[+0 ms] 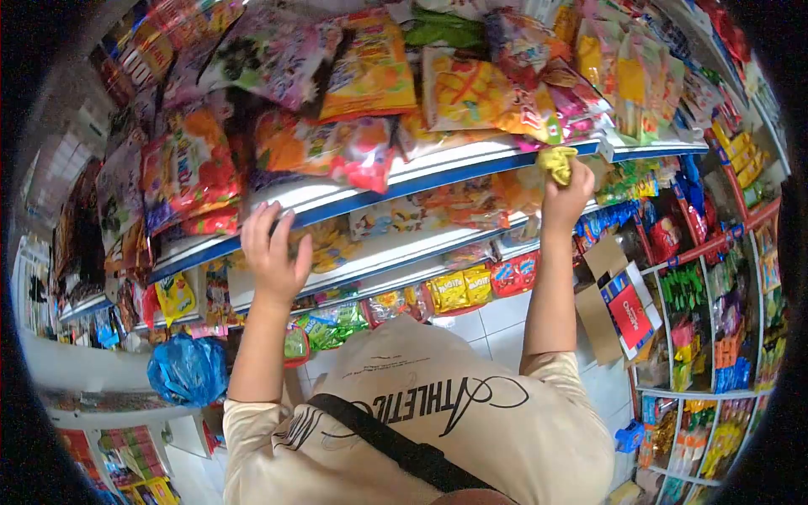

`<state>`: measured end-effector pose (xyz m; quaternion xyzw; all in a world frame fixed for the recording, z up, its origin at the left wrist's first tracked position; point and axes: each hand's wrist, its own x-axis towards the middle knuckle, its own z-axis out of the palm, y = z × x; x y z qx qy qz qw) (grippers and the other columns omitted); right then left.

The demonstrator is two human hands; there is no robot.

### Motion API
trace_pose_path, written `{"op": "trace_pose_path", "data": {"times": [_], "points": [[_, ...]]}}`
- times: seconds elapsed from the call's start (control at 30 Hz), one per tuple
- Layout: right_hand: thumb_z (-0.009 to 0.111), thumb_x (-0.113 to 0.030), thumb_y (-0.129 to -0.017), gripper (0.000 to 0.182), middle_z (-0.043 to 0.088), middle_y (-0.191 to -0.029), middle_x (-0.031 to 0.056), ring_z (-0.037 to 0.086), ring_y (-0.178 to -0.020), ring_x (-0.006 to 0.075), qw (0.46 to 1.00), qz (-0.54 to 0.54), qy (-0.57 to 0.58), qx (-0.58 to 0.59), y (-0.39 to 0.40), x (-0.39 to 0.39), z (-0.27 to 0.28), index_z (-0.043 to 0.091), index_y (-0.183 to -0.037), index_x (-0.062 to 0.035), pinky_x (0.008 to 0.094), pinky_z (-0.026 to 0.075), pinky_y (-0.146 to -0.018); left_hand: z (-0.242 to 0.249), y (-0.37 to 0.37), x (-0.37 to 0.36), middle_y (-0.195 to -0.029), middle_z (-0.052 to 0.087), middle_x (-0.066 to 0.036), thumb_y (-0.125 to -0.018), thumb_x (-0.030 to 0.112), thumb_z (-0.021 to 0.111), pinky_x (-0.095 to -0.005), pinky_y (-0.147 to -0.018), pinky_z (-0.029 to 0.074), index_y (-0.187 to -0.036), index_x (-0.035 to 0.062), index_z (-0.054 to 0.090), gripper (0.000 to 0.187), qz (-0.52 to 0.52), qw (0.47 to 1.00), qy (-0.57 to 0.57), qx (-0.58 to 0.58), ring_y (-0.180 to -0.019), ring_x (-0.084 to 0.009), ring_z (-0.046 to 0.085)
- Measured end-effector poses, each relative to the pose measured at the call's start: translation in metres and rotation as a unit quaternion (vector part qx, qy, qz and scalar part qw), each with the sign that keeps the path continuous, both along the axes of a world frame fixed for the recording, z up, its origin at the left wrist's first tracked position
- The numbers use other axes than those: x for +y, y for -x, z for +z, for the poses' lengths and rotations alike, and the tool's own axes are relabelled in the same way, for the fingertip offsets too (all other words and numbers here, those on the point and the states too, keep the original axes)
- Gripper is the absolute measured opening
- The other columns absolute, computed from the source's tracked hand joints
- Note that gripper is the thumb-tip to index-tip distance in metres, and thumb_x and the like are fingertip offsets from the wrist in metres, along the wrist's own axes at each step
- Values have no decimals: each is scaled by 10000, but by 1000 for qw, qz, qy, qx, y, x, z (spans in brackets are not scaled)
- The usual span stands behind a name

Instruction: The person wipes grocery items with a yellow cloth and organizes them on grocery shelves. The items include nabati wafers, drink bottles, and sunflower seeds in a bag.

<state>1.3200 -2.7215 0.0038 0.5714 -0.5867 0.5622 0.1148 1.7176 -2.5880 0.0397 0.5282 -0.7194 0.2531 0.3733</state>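
Observation:
My right hand (570,195) is closed around a crumpled yellow cloth (556,165), held at the blue front edge of the upper shelf (471,167). Most of the cloth bunches above my fingers. To the left, my left hand (276,251) rests with spread fingers at the same shelf's edge, holding nothing. Bagged sweets crowd the shelf: an orange bag (368,67) stands at the back, and a red and pink packet (364,156) leans over the edge between my hands. A red fruit-pictured bag (192,164) sits left of my left hand.
Below, a lower shelf (396,273) holds more packets, with yellow packs (461,289) in a bin near the floor. An open cardboard box (599,316) stands at the right beside a packed rack (715,286). A blue plastic bag (187,370) hangs at the left.

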Motion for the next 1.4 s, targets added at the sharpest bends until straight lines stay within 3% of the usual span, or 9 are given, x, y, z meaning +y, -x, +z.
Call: {"op": "trace_pose_path", "data": {"times": [0.13, 0.3, 0.37, 0.43, 0.57, 0.73, 0.97, 1.03, 1.4], "points": [[647, -17, -612, 408, 507, -964, 146, 500, -922, 307, 996, 40, -6, -80, 12, -11, 5, 535, -1004, -34, 393, 401, -813, -25, 5, -20, -1117, 528, -88, -748, 301, 581, -453, -910, 305, -1077, 88, 537, 394, 95, 992, 68, -55, -1048, -290, 462], [711, -62, -539, 461, 502, -965, 144, 523, -870, 317, 983, 181, -23, -7, -38, 10, 9, 579, -981, -58, 370, 443, -763, -29, 6, -29, -1089, 546, -78, -820, 383, 483, -437, -884, 318, -1075, 87, 559, 398, 132, 982, 110, -81, -1024, -275, 472], [706, -52, -534, 462, 507, -938, 127, 522, -870, 307, 984, 171, -40, -8, -27, 4, 13, 583, -979, -69, 369, 443, -756, -32, 4, -30, -1086, 546, -82, -826, 386, 473, -435, -884, 316, -1067, 84, 561, 397, 136, 980, 117, -86, -1020, -281, 473], [687, -33, -542, 448, 508, -912, 117, 529, -847, 297, 997, 75, -4, 16, -4, -12, 14, 581, -977, -61, 364, 444, -752, -34, 5, -32, -1084, 546, -86, -828, 388, 466, -433, -884, 315, -1061, 81, 562, 397, 138, 978, 126, -88, -1017, -285, 473], [653, -73, -647, 357, 534, -942, 140, 536, -868, 295, 991, -32, 11, -130, 62, -48, -2, 572, -987, -4, 354, 421, -794, -33, 6, -32, -1080, 541, -98, -820, 379, 460, -435, -886, 309, -1051, 77, 559, 392, 133, 979, 130, -81, -1015, -288, 466], [657, -101, -663, 304, 543, -915, 135, 530, -866, 291, 990, -31, 28, -132, 41, -45, 13, 568, -932, 8, 356, 415, -783, -30, 16, -34, -1083, 523, -108, -804, 366, 458, -447, -900, 286, -1053, 77, 544, 391, 148, 980, 122, -58, -1016, -296, 457], [680, -51, -630, 322, 503, -893, 125, 516, -830, 277, 989, 80, 33, -118, -23, -17, 6, 531, -911, 1, 353, 416, -754, -31, 19, -33, -1079, 516, -124, -774, 304, 472, -467, -938, 242, -1056, 33, 524, 395, 154, 980, 113, -55, -1048, -302, 441], [679, -28, -597, 355, 491, -918, 132, 505, -854, 289, 984, 127, 17, -123, -34, -9, 3, 528, -918, -8, 360, 417, -763, -33, 21, -34, -1068, 518, -112, -771, 338, 479, -480, -947, 234, -1042, 68, 541, 388, 154, 981, 112, -30, -1035, -297, 448], [730, -88, -522, 493, 510, -921, 141, 548, -808, 318, 955, 292, 2, 57, -122, 29, 14, 549, -980, -77, 380, 472, -669, -36, 22, -33, -1086, 514, -108, -747, 303, 490, -471, -982, 186, -1047, 57, 537, 390, 161, 980, 119, -18, -1071, -288, 431]]}}
